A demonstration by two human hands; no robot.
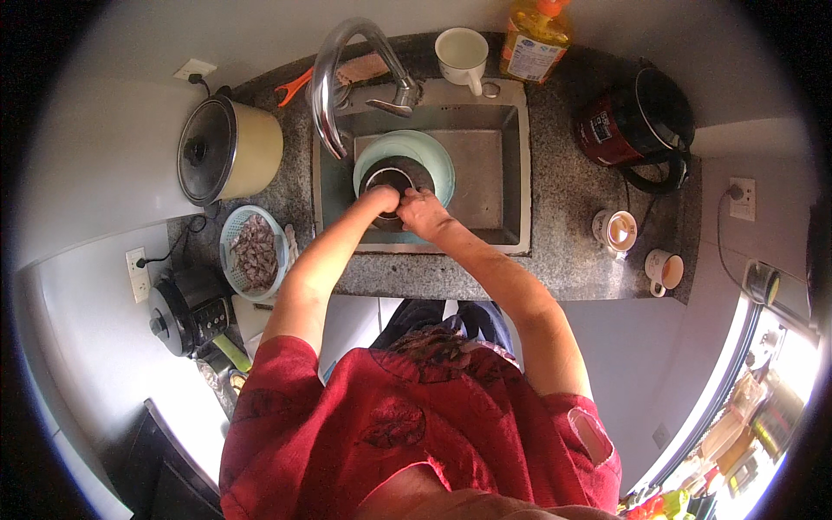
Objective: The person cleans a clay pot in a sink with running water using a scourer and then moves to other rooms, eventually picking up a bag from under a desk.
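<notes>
A dark round vessel (pixel 418 170) with a bright inner ring rests in a pale green basin (pixel 444 166), which sits on the left side of the steel sink (pixel 473 214). My left hand (pixel 385 198) reaches over the ring, its fingers bent down and mostly hidden inside. At the vessel's near right edge, my right hand (pixel 421 211) is closed around the rim. The two hands almost meet. Arching over the sink's left part is a chrome faucet (pixel 323 84); no water stream is visible.
A light blue colander (pixel 281 242) of small shrimp-like pieces and a cream pot (pixel 260 153) stand left. A white mug (pixel 462 49) and soap bottle (pixel 536 45) line the back. Right are an electric kettle (pixel 604 130) and two cups, one near the counter edge (pixel 663 272).
</notes>
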